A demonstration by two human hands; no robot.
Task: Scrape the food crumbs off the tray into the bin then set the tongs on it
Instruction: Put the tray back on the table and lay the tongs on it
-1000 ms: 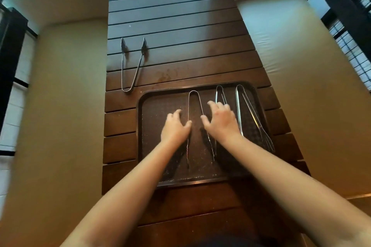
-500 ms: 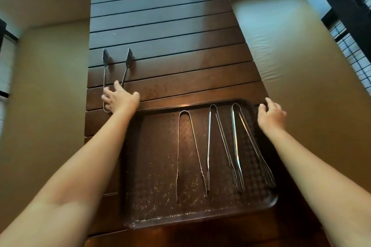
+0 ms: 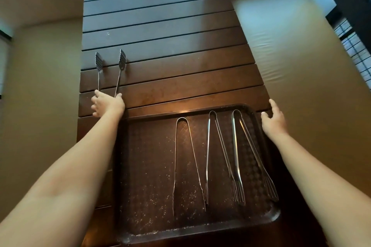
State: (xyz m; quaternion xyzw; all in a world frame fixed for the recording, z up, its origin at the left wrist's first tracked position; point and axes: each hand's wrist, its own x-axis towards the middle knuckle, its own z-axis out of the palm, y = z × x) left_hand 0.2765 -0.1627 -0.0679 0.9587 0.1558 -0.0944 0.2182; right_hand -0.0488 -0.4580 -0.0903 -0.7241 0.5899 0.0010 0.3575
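The tray (image 3: 152,166) sits at the near end of the slatted desk (image 3: 160,50), around 6 o'clock in the head view. Three tongs already lie on it side by side, hinge ends away from the person: one near the middle (image 3: 181,158), one just right of it (image 3: 217,154), one toward the tray's right edge (image 3: 244,150). The tips of the two right-hand pairs look crossed or touching, hard to say which. Pale crumbs (image 3: 156,204) are still speckled over the tray, thickest toward the near edge.

The fourth tongs (image 3: 109,72) is off the tray on the desk at about 10 o'clock. The left hand (image 3: 106,104) is on its hinge end, fingers curled at both arms, so I'd call that a grip just forming. The right hand (image 3: 272,120) hovers open at the tray's far right corner, about 2 o'clock, holding nothing.

What bugs me: no bin in view, and crumbs are still on there. If that tray gets tipped for scraping with three loose tongs on it, they'll slide off and clatter, maybe straight into the bin. And the fourth pair going onto a crumby tray just picks up the mess. That hold on the hinge end is also shallow, with the long arms sticking out, so it could swing or slip on the lift. The tray's near edge sits close to the desk edge too, so one nudge could push it over.
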